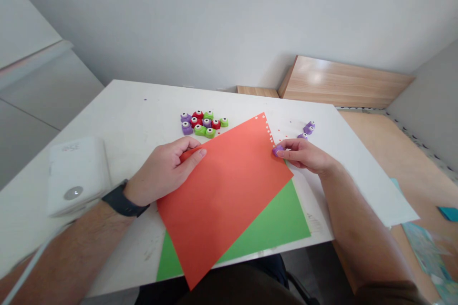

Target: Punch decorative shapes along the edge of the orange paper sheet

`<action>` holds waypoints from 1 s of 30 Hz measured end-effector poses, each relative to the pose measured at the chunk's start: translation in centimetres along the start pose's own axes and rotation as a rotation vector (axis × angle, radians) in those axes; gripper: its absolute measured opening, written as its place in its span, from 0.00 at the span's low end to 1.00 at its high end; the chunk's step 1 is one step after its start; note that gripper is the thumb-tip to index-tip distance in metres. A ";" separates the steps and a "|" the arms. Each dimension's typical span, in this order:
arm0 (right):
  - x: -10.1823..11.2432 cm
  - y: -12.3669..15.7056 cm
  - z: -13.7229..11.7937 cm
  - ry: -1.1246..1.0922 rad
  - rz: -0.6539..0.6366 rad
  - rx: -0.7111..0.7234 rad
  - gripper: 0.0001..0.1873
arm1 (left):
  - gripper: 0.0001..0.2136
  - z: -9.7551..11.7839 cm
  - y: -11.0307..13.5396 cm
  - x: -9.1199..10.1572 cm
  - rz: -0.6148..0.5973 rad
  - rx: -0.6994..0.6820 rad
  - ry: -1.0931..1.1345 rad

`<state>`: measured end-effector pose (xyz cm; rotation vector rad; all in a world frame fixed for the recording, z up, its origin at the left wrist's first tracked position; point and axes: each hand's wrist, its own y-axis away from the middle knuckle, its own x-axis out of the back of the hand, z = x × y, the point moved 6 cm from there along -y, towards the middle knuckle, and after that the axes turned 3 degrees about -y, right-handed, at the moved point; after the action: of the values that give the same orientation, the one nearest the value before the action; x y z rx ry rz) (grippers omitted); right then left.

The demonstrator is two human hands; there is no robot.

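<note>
Plain grey walls [200, 24] are met by a white table [136, 109], and a wood-grained panel [343, 81] is seen beyond it at two o'clock from the middle of an orange-red sheet [229, 186]. That sheet is laid aslant near the table's front edge, over a green sheet [272, 228], which is left showing between four and five o'clock and again at seven. Between nine and ten o'clock, the orange-red sheet's far edge is clamped by the left hand [175, 167], thumb on top and fingers curled under; a dark wristband [123, 200] is worn behind it. Between two and three o'clock, a small purple punch [277, 151] is pinched by the right hand [306, 155], thumb and fingers closed on it, and is set against the sheet's short right edge; whether paper is caught inside it cannot be told. Up from there to the corner at one o'clock, that edge is pierced by a row of small holes [268, 129], and tiny orange bits [279, 136] are scattered just beside. Purple, red and green punches [200, 124] are clustered at eleven o'clock, and more purple punches [309, 127] are grouped at two. At nine o'clock a white box-shaped device [78, 167] is stood near the left forearm.
</note>
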<state>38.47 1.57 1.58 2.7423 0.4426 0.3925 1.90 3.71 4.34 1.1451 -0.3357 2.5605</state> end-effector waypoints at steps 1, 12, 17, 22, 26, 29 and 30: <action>0.0 0.0 0.0 0.004 -0.004 0.001 0.25 | 0.15 0.0 0.0 0.0 0.000 0.000 0.003; -0.4 -0.3 0.1 -0.006 0.014 -0.005 0.26 | 0.15 0.1 0.1 0.1 0.006 -0.006 0.009; -0.4 -0.4 0.1 -0.025 0.013 0.005 0.25 | 0.16 0.2 0.1 0.1 0.006 -0.014 0.005; -0.5 -0.5 0.2 -0.034 0.032 0.020 0.23 | 0.16 0.3 0.1 0.1 0.014 -0.009 0.004; -0.5 -0.4 0.1 -0.025 0.061 0.035 0.22 | 0.16 0.2 0.1 0.1 0.010 -0.004 0.006; -0.5 -0.4 0.0 -0.022 0.078 0.045 0.22 | 0.15 0.1 0.1 0.1 0.010 0.004 0.000; -0.6 -0.4 -0.1 -0.020 0.081 0.046 0.22 | 0.15 0.1 0.1 0.0 0.009 0.005 0.001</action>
<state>37.82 1.72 1.41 2.8130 0.3398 0.3799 1.87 3.58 4.41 1.1470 -0.3354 2.5704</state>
